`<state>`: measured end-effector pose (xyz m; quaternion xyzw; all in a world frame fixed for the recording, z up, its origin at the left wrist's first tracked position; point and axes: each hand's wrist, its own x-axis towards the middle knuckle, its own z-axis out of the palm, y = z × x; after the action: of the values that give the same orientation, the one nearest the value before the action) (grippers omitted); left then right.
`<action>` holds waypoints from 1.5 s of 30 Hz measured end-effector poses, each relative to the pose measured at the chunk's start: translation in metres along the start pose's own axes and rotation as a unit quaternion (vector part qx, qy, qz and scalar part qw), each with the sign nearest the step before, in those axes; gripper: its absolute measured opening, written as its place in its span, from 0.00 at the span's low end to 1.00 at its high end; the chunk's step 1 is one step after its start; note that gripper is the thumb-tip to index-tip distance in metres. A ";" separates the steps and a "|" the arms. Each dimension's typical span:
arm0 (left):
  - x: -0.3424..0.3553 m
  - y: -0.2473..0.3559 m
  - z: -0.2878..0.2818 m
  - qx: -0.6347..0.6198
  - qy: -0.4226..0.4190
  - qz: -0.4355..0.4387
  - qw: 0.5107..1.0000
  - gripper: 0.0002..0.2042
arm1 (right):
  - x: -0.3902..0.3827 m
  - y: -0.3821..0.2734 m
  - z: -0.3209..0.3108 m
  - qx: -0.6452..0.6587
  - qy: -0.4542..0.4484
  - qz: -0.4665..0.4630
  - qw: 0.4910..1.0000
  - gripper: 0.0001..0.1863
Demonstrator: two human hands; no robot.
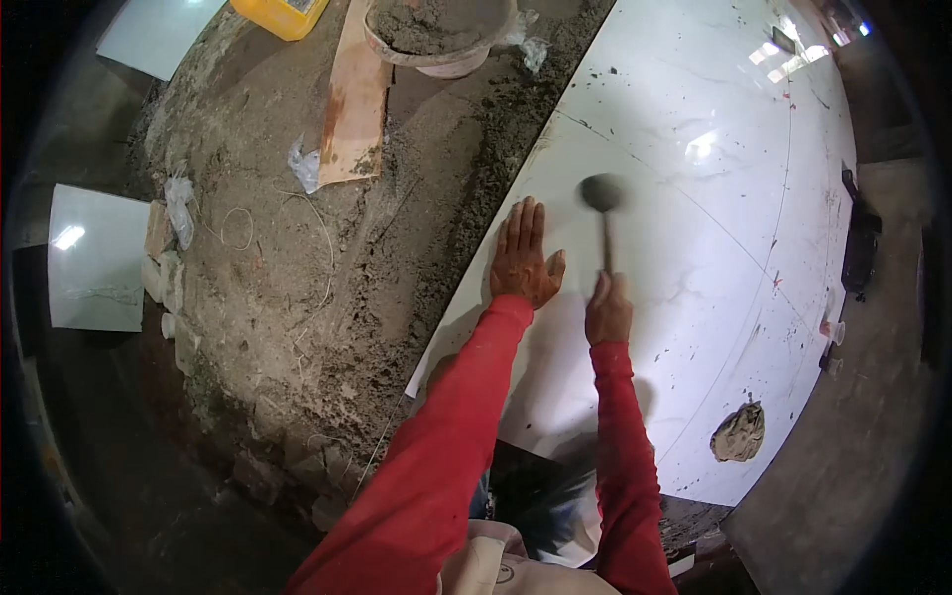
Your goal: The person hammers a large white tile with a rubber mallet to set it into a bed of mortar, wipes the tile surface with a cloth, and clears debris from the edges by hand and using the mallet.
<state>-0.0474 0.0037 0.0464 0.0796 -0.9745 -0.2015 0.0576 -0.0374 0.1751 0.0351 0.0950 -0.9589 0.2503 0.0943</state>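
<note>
My left hand (524,260) lies flat near the left edge of a glossy white floor tile (645,218), fingers together and stretched out, thumb apart. To its right, my right hand (608,309) is wrapped round the handle of a mallet (602,192) with a dark, rounded head. The mallet head is blurred and appears over the tile, beyond my right hand; whether it touches the surface I cannot tell. Thin seams run between this tile and the other white tiles to the right.
Rough grey mortar (367,258) borders the tiles on the left. On it are a wooden board (355,109), a basin (451,61) of mortar and a yellow container (281,14). A crumpled brown cloth or lump (738,433) lies on the tiles at right. A loose white tile (97,258) stands far left.
</note>
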 end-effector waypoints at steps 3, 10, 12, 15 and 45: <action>-0.001 -0.016 -0.001 0.020 0.005 -0.029 0.999 0.40 | 0.031 -0.046 -0.033 0.140 0.040 0.060 0.987 0.12; -0.006 -0.007 0.001 0.028 -0.013 -0.021 0.999 0.41 | 0.029 -0.015 -0.015 0.044 -0.058 0.100 0.992 0.11; -0.002 -0.014 0.001 0.035 0.004 -0.018 0.999 0.41 | 0.062 -0.054 -0.046 0.180 0.050 0.060 0.981 0.12; -0.004 -0.004 0.005 0.019 0.018 -0.012 1.000 0.41 | 0.049 -0.037 -0.038 0.210 0.099 0.068 0.970 0.12; -0.003 0.003 0.006 -0.005 0.023 0.001 1.000 0.41 | 0.031 0.000 -0.027 -0.007 -0.098 0.137 0.986 0.14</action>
<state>-0.0455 0.0093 0.0421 0.0826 -0.9720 -0.2045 0.0808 -0.0636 0.1848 0.0650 -0.0137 -0.9692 0.2436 -0.0345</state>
